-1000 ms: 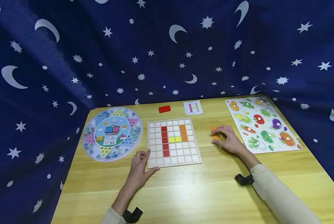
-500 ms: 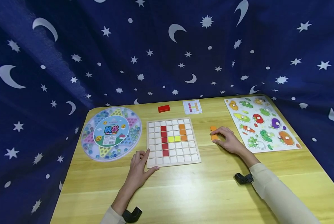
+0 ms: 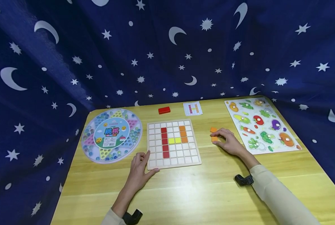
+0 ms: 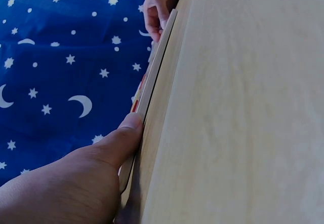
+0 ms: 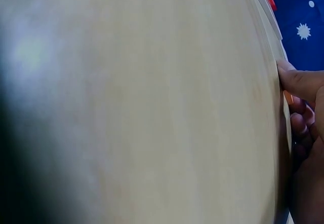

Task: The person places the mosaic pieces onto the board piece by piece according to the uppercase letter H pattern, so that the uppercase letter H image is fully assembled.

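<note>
A square wooden grid board [image 3: 173, 167] lies flat on the table, bearing a column of red tiles [image 3: 165, 141], two yellow tiles [image 3: 174, 140] and a column of orange tiles [image 3: 183, 133]. My left hand [image 3: 137, 170] holds its near left corner, fingers along the left side and thumb at the front edge. In the left wrist view the thumb [image 4: 121, 138] presses on the board's rim. To the right of the board, my right hand [image 3: 227, 142] pinches a loose orange tile [image 3: 214, 138] between thumb and fingers. Another orange tile [image 3: 213, 129] lies just beyond it.
Behind the board are a red block [image 3: 164, 110] and a printed pattern card [image 3: 193, 108]. A round Chinese checkers set [image 3: 112, 136] lies at left. A vegetable puzzle board [image 3: 264, 128] lies at right. A starry blue curtain [image 3: 156, 72] hangs behind the table.
A gap has opened between the two loose orange tiles, the nearer one drawn slightly toward me by my right hand. The left hand stays at the board's corner.
</note>
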Tool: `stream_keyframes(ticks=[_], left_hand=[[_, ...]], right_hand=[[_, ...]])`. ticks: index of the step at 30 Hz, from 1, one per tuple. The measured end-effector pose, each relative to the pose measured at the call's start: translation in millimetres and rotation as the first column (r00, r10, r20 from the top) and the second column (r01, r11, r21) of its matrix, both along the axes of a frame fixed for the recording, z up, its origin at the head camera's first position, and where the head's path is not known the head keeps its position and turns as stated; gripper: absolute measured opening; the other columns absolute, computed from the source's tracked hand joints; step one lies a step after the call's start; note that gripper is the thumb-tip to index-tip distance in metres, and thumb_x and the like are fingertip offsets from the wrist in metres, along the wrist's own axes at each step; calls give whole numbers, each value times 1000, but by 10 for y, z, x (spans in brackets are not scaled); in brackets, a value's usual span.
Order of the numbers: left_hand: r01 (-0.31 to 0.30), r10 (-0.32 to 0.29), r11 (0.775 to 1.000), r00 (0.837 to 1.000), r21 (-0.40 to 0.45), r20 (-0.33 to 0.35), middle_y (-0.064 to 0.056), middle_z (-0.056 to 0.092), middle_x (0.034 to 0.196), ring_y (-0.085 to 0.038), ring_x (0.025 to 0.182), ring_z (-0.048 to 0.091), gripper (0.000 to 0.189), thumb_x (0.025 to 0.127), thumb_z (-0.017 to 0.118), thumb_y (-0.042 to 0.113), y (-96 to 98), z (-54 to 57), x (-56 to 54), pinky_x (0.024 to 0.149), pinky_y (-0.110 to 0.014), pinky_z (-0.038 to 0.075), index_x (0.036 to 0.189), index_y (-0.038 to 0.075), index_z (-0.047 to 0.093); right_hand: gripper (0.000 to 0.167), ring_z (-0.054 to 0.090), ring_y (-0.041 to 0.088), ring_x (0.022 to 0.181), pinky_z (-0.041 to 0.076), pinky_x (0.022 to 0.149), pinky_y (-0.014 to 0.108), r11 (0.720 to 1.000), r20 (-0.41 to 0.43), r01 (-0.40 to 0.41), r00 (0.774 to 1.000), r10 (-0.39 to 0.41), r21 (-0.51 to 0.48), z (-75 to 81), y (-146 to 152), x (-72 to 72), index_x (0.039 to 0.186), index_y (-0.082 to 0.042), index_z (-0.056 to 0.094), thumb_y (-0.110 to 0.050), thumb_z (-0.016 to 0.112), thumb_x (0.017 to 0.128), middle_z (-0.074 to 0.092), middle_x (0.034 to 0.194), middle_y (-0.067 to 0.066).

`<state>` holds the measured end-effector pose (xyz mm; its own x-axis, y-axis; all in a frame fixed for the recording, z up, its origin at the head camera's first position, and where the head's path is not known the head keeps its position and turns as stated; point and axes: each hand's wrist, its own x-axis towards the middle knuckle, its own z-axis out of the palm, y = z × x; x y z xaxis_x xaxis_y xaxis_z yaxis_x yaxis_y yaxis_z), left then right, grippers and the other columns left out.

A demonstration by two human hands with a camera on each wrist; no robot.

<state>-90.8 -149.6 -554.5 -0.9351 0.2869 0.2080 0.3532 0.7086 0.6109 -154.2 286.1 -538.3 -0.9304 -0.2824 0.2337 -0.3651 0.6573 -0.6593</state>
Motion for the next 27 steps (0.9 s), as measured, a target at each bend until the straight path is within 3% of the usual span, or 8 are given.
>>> stream_keyframes(ticks=[9,27], left_hand=[[-2,2,1000,1000,-4,8,-9,44,114,-19,100,37,86,79,79,43,-5,-22,8,90,-40,30,148,5,43],[-2,2,1000,1000,-6,10,-9,45,115,-19,100,37,86,80,79,43,-4,-17,8,90,-39,31,148,6,42]], right_hand=[[27,51,26,101,27,88,44,1000,-10,7,1000,-7,1,-23,-12,9,109,-6,70,-9,77,83,64,104,10],[25,50,24,104,26,88,45,1000,11,22,1000,-22,7,1,-23,20,108,-8,70,-9,76,84,63,104,7]])
